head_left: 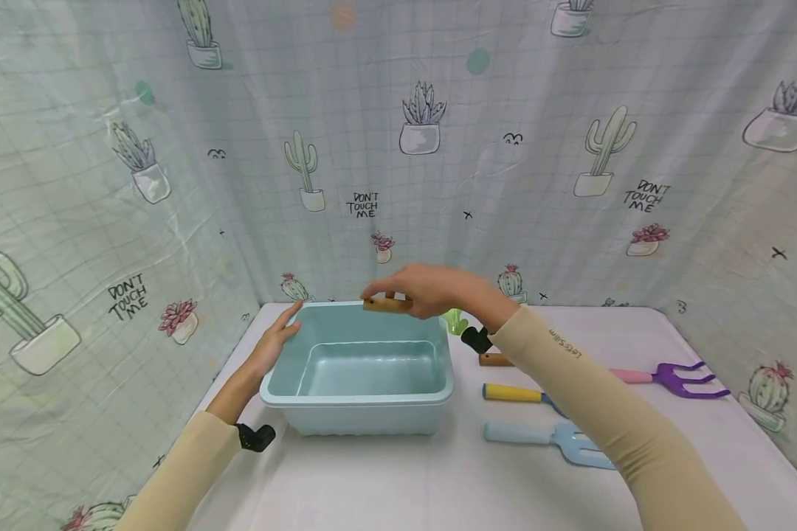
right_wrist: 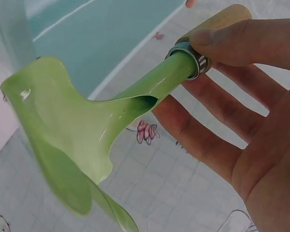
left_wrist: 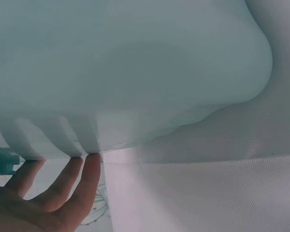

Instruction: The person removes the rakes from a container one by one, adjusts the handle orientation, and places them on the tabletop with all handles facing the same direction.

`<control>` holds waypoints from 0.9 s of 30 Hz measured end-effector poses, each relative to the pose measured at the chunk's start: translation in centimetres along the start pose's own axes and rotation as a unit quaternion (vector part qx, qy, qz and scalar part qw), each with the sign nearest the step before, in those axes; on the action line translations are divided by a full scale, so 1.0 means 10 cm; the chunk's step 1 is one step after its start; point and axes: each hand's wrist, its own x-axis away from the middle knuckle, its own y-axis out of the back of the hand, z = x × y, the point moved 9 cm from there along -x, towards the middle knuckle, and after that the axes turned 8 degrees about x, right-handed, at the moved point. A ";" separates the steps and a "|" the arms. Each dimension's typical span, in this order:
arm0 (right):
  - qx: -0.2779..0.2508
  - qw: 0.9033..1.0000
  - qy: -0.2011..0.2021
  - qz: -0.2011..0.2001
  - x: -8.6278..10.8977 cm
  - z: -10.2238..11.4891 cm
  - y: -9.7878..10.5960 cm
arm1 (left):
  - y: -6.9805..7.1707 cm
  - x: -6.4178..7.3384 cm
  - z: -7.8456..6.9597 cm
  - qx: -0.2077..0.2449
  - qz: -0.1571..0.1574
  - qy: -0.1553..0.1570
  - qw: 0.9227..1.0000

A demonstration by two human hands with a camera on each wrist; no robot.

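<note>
A light blue plastic basin (head_left: 359,420) stands on the white table. My left hand (head_left: 270,346) is at its left rim, thumb over the edge; the left wrist view shows straightish fingers (left_wrist: 89,179) touching the outer wall. Above the basin's back right corner, my right hand (head_left: 425,289) grips the wooden handle (head_left: 387,304) of a garden fork. The fork's green metal head (right_wrist: 82,121) shows whole in the right wrist view, tilted, with broad prongs. In that view the thumb presses the handle just behind a metal collar (right_wrist: 195,60), with the fingers on the other side.
To the right lie a light blue hand fork (head_left: 574,442), a tool with a yellow handle (head_left: 511,393), a purple fork (head_left: 684,380) with a pink handle and another wooden handle (head_left: 494,360); my right sleeve partly hides them. A cactus-print curtain (head_left: 385,147) surrounds the table.
</note>
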 end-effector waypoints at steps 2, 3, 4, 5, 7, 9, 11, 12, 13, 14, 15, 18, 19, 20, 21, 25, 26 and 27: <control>-0.002 1.000 -0.005 0.000 0.06 -0.02 0.01 | 0.00 0.00 0.00 0.001 0.001 -0.003 1.000; -0.001 1.000 -0.005 0.000 0.09 -0.03 0.02 | 0.00 0.00 0.00 0.002 0.001 -0.004 1.000; 0.001 1.000 -0.006 -0.001 0.13 -0.03 0.02 | -0.01 0.01 0.00 0.002 0.002 -0.004 1.000; 0.001 1.000 -0.006 -0.001 0.16 -0.04 0.02 | -0.01 0.01 0.00 0.001 0.002 -0.004 1.000; 0.000 1.000 -0.010 -0.001 0.23 -0.06 0.03 | -0.01 0.02 0.01 0.000 0.003 -0.003 1.000; 0.002 1.000 -0.014 0.000 0.29 -0.09 0.04 | -0.02 0.02 0.01 -0.002 0.002 -0.002 1.000; 0.001 1.000 -0.023 0.003 0.36 -0.13 0.05 | -0.02 0.03 0.01 0.002 0.002 -0.003 1.000; 0.001 1.000 -0.029 0.005 0.39 -0.16 0.05 | -0.01 0.03 0.00 0.003 0.002 -0.005 1.000; 0.002 0.999 -0.035 0.008 0.43 -0.18 0.05 | -0.01 0.04 0.00 0.003 0.002 -0.007 1.000; 0.005 0.999 -0.042 0.010 0.46 -0.20 0.05 | -0.01 0.04 -0.01 0.004 0.002 -0.008 1.000; 0.007 0.999 -0.048 0.012 0.50 -0.23 0.05 | -0.01 0.04 -0.01 0.004 0.003 -0.010 1.000; 0.012 0.998 -0.062 0.015 0.63 -0.29 0.03 | -0.01 0.05 -0.02 0.004 0.004 -0.010 1.000; 0.015 0.998 -0.066 0.015 0.68 -0.31 0.03 | -0.01 0.05 -0.02 0.003 0.003 -0.009 1.000; 0.017 0.997 -0.069 0.014 0.72 -0.34 0.02 | -0.01 0.05 -0.02 0.002 0.003 -0.009 1.000; 0.019 0.997 -0.071 0.013 0.77 -0.35 0.01 | -0.01 0.05 -0.01 0.003 0.003 -0.008 1.000; 0.020 0.996 -0.087 0.007 0.98 -0.44 -0.02 | -0.01 0.06 -0.02 0.003 0.004 -0.010 1.000; 0.021 0.996 -0.092 0.006 1.04 -0.46 -0.03 | -0.01 0.06 -0.02 0.002 0.005 -0.010 1.000; 0.021 0.995 -0.096 0.005 1.09 -0.49 -0.05 | -0.01 0.06 -0.02 0.002 0.005 -0.010 1.000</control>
